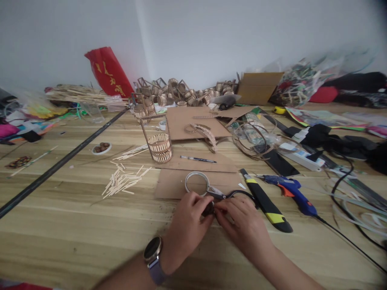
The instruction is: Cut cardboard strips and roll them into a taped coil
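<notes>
A small dark brown, rounded object (pixel 208 208) is pinched between the thumb and fingers of my left hand (pixel 189 219). My right hand (pixel 243 221) meets it from the other side, its thumb and forefinger pressed together at the object's edge; whatever they grip is too small to make out. Just beyond my hands lie a roll of tape (pixel 197 183) and black-handled scissors (pixel 222 195), partly covered by my fingers. To the right rests a black and yellow utility knife (pixel 266 201), beside a blue hot glue gun (pixel 288 191).
A small slatted bucket (pixel 160 148) stands behind cut wooden sticks (pixel 119 181). Cardboard (pixel 196 165) carries a pen (pixel 198 159). Brown round pieces fill a white bowl (pixel 101 148). Several more buckets (pixel 181 90) are piled at the wall. A power strip (pixel 302 157) sits at right.
</notes>
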Available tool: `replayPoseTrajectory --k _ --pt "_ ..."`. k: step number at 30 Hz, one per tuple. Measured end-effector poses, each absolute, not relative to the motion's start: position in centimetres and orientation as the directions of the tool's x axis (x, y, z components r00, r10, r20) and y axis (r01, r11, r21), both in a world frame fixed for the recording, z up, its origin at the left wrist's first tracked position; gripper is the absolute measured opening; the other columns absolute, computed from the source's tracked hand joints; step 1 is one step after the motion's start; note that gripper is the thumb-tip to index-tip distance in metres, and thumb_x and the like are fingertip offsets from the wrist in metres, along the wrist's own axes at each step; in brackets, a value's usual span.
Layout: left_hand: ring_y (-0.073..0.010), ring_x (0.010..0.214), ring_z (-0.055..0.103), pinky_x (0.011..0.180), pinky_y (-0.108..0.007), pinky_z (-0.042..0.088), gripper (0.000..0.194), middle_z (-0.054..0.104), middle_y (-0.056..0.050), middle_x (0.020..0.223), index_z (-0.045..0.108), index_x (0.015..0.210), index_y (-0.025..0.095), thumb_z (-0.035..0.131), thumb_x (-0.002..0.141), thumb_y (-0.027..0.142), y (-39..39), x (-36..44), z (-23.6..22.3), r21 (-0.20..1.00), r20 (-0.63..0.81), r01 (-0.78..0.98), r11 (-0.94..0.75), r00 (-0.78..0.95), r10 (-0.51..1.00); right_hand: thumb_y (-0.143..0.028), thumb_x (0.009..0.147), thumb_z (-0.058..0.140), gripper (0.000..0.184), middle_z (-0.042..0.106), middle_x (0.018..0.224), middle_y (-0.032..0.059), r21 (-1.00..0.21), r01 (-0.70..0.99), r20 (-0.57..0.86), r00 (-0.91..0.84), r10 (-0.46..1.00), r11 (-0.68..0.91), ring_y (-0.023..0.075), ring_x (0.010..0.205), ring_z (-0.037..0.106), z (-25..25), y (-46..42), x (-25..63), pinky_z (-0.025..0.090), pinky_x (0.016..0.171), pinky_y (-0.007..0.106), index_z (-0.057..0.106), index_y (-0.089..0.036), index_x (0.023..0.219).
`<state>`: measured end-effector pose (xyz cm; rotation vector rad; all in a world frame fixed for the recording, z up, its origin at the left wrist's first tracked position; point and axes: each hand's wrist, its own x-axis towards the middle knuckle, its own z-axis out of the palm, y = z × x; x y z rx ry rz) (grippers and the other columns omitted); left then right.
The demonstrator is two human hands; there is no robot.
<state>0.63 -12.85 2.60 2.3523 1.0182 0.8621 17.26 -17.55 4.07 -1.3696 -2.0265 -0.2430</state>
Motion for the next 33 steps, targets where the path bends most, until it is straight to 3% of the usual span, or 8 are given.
replayPoseTrajectory --k 11,17,28,33 --pt "-0.0213 0.089 0.057 0.078 -0.036 0.053 0.040 0.058 -0.005 0.095 0.063 0.114 0.023 0.065 0.079 0.005 -13.0 0.7 2.6 0.559 0.383 0.462 -0.688 0.592 0.709 -0.014 0.090 0.049 0.016 0.062 0.068 0.0002 -0.199 0.885 0.561 -0.249 0.789 0.421 0.0161 0.065 0.057 4.2 -17.5 17.7 0.038 0.069 0.031 0.054 -0.021 0.076" --pt "-0.0230 0.089 0.057 0.078 -0.039 0.053 0.044 0.058 -0.005 0.094 0.063 0.117 0.022 0.068 0.076 0.005 -13.0 0.6 2.6 0.554 0.350 0.508 -0.659 0.576 0.739 -0.012 0.087 0.049 0.012 0.061 0.070 0.0000 -0.300 0.872 0.623 -0.127 0.772 0.386 0.0173 0.065 0.056 3.2 -17.6 17.3 0.041 0.064 0.029 0.048 -0.022 0.081" --pt "-0.0248 0.088 0.057 0.075 -0.041 0.053 0.033 0.057 -0.007 0.095 0.064 0.115 0.021 0.065 0.084 0.012 -13.6 0.9 3.1 0.511 0.283 0.577 -0.637 0.588 0.758 -0.012 0.088 0.049 0.013 0.060 0.069 -0.0010 -0.233 0.905 0.677 -0.111 0.728 0.355 0.0179 0.063 0.056 2.7 -17.6 16.7 0.043 0.063 0.028 0.044 -0.023 0.084" --pt "-0.0255 0.089 0.057 0.076 -0.041 0.052 0.033 0.058 -0.007 0.096 0.063 0.117 0.022 0.063 0.085 0.011 -13.7 1.0 3.4 0.498 0.266 0.564 -0.659 0.624 0.735 -0.006 0.082 0.048 0.019 0.056 0.068 -0.0024 -0.294 0.877 0.663 -0.099 0.742 0.379 0.0153 0.060 0.054 2.9 -17.7 16.5 0.043 0.059 0.024 0.041 -0.024 0.083"
